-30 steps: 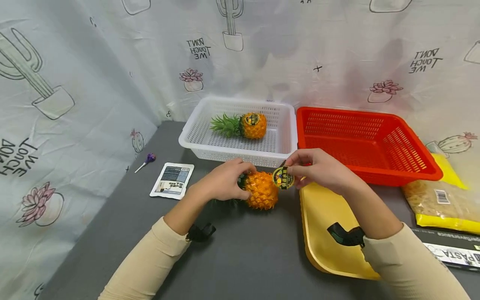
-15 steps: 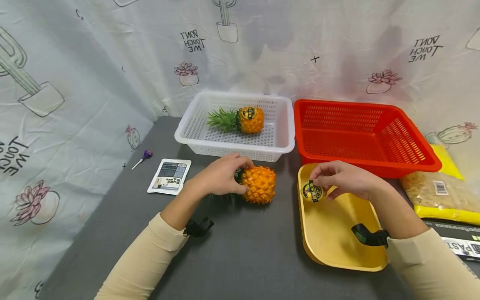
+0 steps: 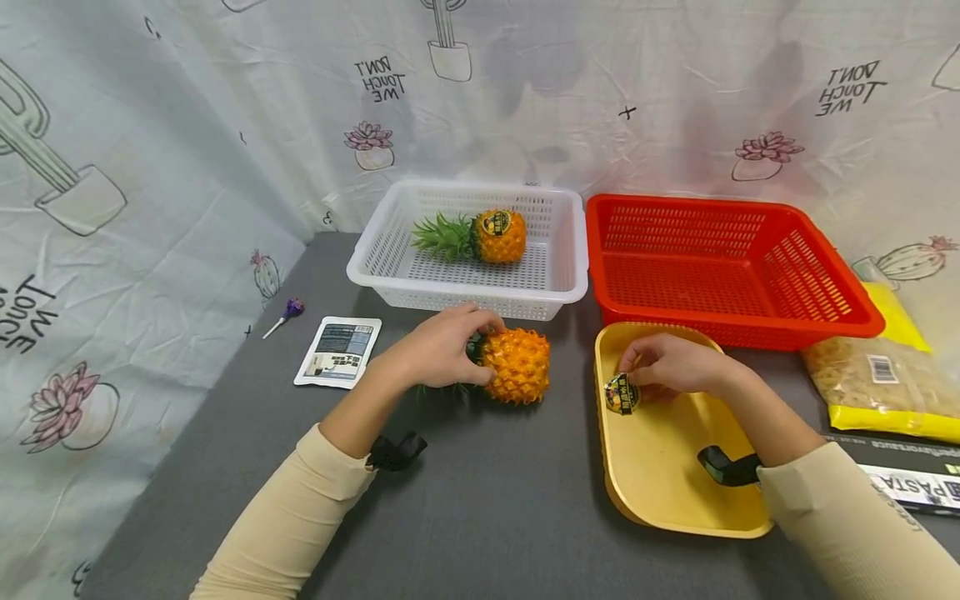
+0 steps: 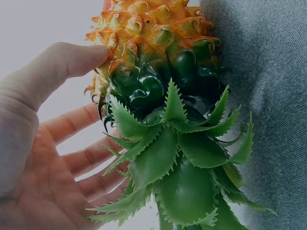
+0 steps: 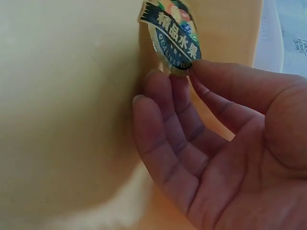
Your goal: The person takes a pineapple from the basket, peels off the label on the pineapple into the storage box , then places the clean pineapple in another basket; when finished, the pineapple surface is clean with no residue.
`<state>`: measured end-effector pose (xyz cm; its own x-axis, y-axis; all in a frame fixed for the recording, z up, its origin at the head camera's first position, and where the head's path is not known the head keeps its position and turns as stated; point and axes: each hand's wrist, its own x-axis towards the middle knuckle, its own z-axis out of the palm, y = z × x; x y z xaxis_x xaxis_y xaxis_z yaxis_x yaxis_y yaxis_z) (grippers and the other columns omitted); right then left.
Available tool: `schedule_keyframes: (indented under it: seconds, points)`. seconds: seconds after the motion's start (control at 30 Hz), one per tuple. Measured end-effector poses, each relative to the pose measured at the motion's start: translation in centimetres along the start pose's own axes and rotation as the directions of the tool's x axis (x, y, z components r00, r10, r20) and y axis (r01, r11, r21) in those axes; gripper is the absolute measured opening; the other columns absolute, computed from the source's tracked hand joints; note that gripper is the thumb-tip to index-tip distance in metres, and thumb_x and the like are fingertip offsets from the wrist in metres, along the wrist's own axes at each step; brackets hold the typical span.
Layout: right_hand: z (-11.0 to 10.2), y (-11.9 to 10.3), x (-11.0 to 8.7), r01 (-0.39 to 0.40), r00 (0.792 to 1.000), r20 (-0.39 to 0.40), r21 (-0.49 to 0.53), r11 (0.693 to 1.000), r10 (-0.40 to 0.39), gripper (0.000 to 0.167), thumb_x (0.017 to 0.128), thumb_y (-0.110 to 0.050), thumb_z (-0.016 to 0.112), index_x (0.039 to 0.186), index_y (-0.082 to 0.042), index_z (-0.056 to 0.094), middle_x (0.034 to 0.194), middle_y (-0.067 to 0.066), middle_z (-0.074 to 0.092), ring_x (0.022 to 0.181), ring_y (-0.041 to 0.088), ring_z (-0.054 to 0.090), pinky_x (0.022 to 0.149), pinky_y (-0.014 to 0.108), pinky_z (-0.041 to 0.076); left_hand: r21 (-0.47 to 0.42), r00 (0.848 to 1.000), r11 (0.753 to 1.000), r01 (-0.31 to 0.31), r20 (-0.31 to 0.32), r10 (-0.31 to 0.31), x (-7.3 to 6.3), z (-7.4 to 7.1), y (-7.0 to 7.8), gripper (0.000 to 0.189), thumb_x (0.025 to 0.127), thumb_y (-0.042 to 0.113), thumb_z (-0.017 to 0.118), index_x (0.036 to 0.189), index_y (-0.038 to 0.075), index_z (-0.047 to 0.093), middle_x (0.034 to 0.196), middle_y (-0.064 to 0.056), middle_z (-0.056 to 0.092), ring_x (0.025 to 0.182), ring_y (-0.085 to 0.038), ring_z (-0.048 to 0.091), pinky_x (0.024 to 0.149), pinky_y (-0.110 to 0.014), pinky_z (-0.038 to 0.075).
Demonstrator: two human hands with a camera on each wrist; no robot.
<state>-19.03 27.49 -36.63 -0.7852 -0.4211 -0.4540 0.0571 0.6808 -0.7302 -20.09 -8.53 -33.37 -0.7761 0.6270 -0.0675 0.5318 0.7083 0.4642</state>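
Observation:
A small orange pineapple (image 3: 519,367) with a spiky skin lies on the grey table. My left hand (image 3: 448,348) holds it at its leafy end. In the left wrist view the thumb presses its side and the other fingers reach behind it; the green crown (image 4: 165,158) points toward the palm. Over the far left part of the yellow tray (image 3: 675,500), my right hand (image 3: 671,364) pinches a round black and gold fruit sticker (image 5: 175,36) by its edge. Thumb and fingertips meet at that edge, with the printed face showing.
Behind stands a white basket (image 3: 468,287) holding another pineapple (image 3: 501,237) that bears a similar sticker. A red basket (image 3: 720,330) is beside it. Bagged food (image 3: 885,383) and a PASTA box (image 3: 907,487) lie right; a white packet (image 3: 339,352) and lollipop (image 3: 292,309) lie left.
The sticker has come away from the pineapple's side, carried right by my right hand and lowered into the yellow tray. My left hand still holds the pineapple in place. The view has tilted slightly.

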Motion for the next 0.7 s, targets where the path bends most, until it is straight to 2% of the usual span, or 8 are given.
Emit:
schedule_keyframes:
  seconds: [0.3,0.47,0.6,0.7]
  points:
    - [0.0,-0.6,0.3,0.004,1.0,-0.012,-0.046,0.999,-0.005,0.019,0.097,-0.009,0.065,0.111,0.003,0.064,0.085,0.004,0.065,0.068,0.018,0.06,0.062,0.033,0.054,-0.003,1.0,1.0,0.013,-0.004,-0.013,-0.1,-0.1,0.0,0.059,0.083,0.031,0.079,0.137,0.018,0.06,0.129,-0.006,0.061,0.12,-0.025,0.058,0.103,-0.046,0.049]
    - [-0.3,-1.3,-0.4,0.014,1.0,-0.025,-0.092,0.996,-0.017,0.021,0.096,-0.01,0.065,0.113,0.003,0.065,0.086,0.006,0.064,0.071,0.019,0.058,0.063,0.034,0.054,-0.01,1.0,1.0,0.027,0.004,-0.027,-0.1,0.0,0.0,0.059,0.083,0.03,0.079,0.137,0.018,0.06,0.128,-0.005,0.061,0.119,-0.024,0.058,0.103,-0.046,0.049]
    - [-0.8,-2.7,-1.4,0.014,0.999,-0.031,-0.127,0.992,-0.018,0.025,0.099,-0.016,0.066,0.118,0.0,0.064,0.097,0.011,0.066,0.081,0.023,0.062,0.069,0.038,0.058,-0.002,1.0,1.0,0.022,0.001,-0.022,-0.1,0.1,0.0,0.059,0.082,0.029,0.079,0.136,0.018,0.06,0.128,-0.005,0.061,0.119,-0.024,0.058,0.103,-0.045,0.049]
    - [-0.9,-4.3,-1.9,0.052,0.998,-0.031,-0.141,0.989,-0.057,0.029,0.1,-0.02,0.066,0.122,-0.001,0.062,0.107,0.013,0.067,0.09,0.025,0.065,0.074,0.039,0.06,0.004,1.0,1.0,0.02,-0.003,-0.02,-0.1,0.1,0.0,0.059,0.082,0.03,0.079,0.136,0.018,0.06,0.128,-0.005,0.062,0.119,-0.023,0.059,0.102,-0.044,0.05]
